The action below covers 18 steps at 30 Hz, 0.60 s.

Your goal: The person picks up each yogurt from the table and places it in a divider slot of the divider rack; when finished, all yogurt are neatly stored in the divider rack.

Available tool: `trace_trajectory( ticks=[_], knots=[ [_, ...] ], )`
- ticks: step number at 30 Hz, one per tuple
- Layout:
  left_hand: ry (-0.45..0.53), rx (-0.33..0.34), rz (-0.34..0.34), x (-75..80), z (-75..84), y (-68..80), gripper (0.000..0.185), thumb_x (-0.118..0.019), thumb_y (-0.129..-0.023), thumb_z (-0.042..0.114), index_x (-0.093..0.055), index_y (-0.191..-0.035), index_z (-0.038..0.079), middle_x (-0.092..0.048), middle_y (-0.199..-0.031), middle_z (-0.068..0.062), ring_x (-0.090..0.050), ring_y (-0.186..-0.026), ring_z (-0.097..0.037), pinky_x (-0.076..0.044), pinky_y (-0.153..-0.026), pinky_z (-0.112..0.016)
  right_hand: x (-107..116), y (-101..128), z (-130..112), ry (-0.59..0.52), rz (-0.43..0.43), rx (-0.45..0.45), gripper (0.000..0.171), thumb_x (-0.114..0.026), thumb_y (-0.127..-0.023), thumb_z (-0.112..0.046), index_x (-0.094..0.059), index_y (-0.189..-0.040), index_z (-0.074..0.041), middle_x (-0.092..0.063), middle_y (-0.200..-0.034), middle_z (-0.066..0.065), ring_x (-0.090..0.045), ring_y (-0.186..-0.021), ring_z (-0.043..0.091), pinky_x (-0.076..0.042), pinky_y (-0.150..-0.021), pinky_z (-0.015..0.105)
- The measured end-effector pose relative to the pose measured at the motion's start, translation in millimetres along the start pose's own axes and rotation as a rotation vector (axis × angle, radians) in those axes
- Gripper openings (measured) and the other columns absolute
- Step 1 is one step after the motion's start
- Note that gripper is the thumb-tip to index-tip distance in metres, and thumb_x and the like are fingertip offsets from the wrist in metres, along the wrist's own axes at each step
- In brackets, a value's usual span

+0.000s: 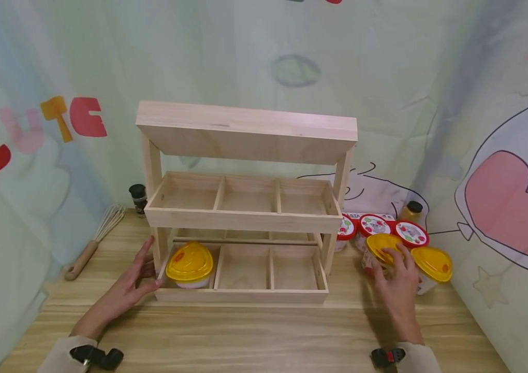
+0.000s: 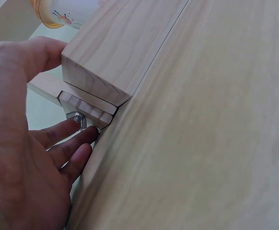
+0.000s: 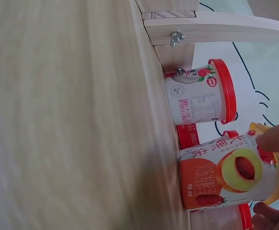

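Observation:
My right hand point(image 1: 399, 292) reaches over a yogurt cup with a yellow lid point(image 1: 379, 242), thumb and fingers gripping the lid's edge. In the right wrist view this cup point(image 3: 208, 179) stands upright on the table, with fruit printed on its side. My left hand point(image 1: 126, 287) touches the left end of a two-tier wooden rack point(image 1: 240, 296). Seen from the left wrist, the thumb rests at the lower tray's corner point(image 2: 98, 57) while the other fingers extend beside a bolt point(image 2: 77, 116). Another yellow-lidded cup point(image 1: 190, 263) sits in the lower tray's left compartment.
Beside the held cup stands another yellow-lidded cup point(image 1: 433, 265). Red-lidded cups point(image 1: 411, 234) line up behind, with a black-capped jar point(image 1: 411, 211) near the curtain. A whisk point(image 1: 88, 249) and a dark bottle point(image 1: 138, 198) are left of the rack. Patterned curtains point(image 1: 385, 77) enclose the table.

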<state>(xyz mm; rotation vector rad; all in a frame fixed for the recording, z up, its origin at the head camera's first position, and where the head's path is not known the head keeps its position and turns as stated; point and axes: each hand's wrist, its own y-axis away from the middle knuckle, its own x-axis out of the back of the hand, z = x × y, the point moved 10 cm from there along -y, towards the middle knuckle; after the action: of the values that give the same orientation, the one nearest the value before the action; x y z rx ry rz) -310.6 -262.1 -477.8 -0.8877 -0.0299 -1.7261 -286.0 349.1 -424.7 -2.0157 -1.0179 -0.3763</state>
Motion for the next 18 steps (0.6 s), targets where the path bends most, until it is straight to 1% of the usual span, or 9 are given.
trace_trajectory(
  ticks=[3, 7, 11, 18],
  knots=[
    [0.0, -0.009, 0.0, 0.2, 0.9, 0.0, 0.111, -0.074, -0.093, -0.004, 0.0, -0.174, 0.015, -0.054, -0.144, -0.044, -0.058, -0.12, 0.012, -0.052, -0.094, -0.012, 2, 0, 1, -0.007, 0.013, -0.015, 0.032, -0.073, -0.097, 0.0, -0.067, -0.128, 0.001, -0.047, -0.161, 0.024, -0.042, -0.147, 0.051, -0.031, -0.12, 0.076],
    [-0.004, -0.013, 0.0, -0.8, 0.8, -0.6, 0.111, -0.074, -0.093, -0.004, 0.0, -0.174, 0.015, -0.054, -0.144, -0.044, -0.058, -0.12, 0.013, -0.051, -0.095, -0.011, 7, 1, 1, -0.011, 0.056, -0.016, 0.029, -0.072, -0.097, 0.005, -0.068, -0.125, 0.001, -0.05, -0.157, 0.025, -0.045, -0.145, 0.05, -0.033, -0.119, 0.075],
    [-0.002, -0.018, 0.005, -0.8, 1.2, -0.8, 0.111, -0.074, -0.093, -0.004, 0.0, -0.174, 0.014, -0.054, -0.143, -0.045, -0.058, -0.119, 0.013, -0.05, -0.095, -0.01, 10, 2, 1, -0.011, 0.082, -0.005, 0.027, -0.073, -0.096, 0.005, -0.07, -0.123, 0.001, -0.052, -0.155, 0.025, -0.047, -0.143, 0.051, -0.035, -0.118, 0.073],
    [-0.012, -0.018, 0.01, 0.8, 2.5, -0.3, 0.111, -0.073, -0.093, -0.005, 0.0, -0.174, 0.014, -0.053, -0.143, -0.046, -0.058, -0.118, 0.013, -0.05, -0.094, -0.01, 13, 2, -6, -0.023, 0.09, 0.011, 0.027, -0.073, -0.097, 0.004, -0.07, -0.123, 0.002, -0.052, -0.155, 0.024, -0.047, -0.144, 0.048, -0.038, -0.119, 0.071]
  ],
)
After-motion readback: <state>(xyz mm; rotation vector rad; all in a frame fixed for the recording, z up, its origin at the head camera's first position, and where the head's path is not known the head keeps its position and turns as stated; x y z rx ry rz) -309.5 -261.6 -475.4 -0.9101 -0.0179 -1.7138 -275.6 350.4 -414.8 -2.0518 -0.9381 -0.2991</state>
